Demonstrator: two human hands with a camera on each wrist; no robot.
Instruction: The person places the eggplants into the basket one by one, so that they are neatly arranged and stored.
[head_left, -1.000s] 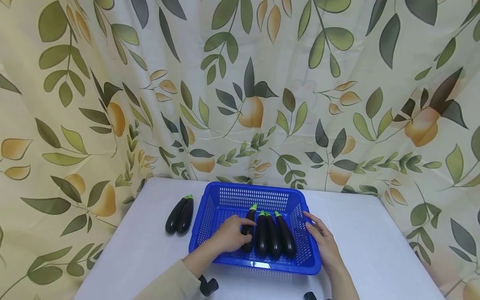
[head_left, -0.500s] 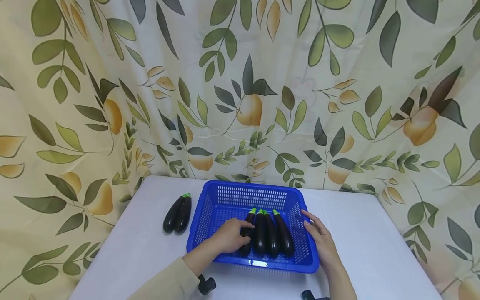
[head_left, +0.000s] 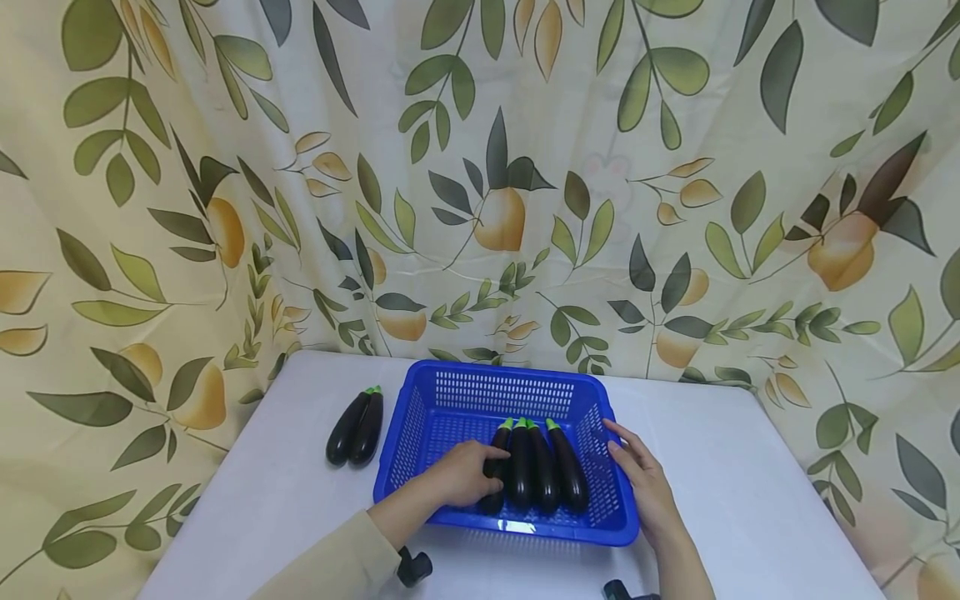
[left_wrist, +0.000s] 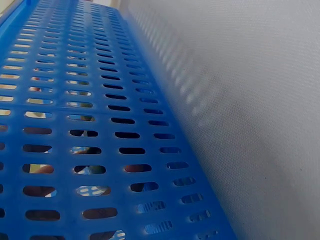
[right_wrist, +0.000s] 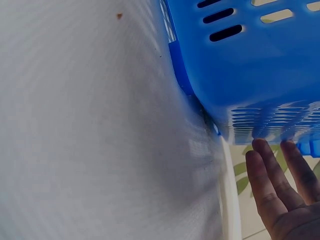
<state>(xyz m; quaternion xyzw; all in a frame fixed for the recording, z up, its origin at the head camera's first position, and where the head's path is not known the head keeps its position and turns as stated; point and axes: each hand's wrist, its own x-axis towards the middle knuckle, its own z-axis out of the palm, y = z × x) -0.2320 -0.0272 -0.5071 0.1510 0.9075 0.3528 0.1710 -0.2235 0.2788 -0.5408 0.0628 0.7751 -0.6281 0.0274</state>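
Observation:
In the head view, a blue plastic basket [head_left: 502, 379] with slotted walls sits on the table. Several dark eggplants [head_left: 543, 471] lie side by side inside, green stem ends pointing away. My left hand [head_left: 461, 473] reaches in over the near-left rim and holds the leftmost eggplant [head_left: 492, 502] between fingers and thumb, partly covering it. My right hand [head_left: 648, 483] rests its fingers against the basket's right side. The right wrist view shows extended fingers [right_wrist: 267, 190] at the slotted wall [right_wrist: 250, 75]. From the left wrist only the basket's outer wall [left_wrist: 107, 120] shows; the hand is hidden.
Two more eggplants [head_left: 355, 427] lie together on the white tabletop [head_left: 720, 450], left of the basket. A leaf-and-fruit patterned curtain [head_left: 480, 183] hangs behind and at the sides. Small black devices [head_left: 414, 568] show below the wrists.
The view has shifted slightly. The leftmost eggplant in the basket now lies closer to its neighbour, with my left hand still on it. My right hand stays at the basket's side.

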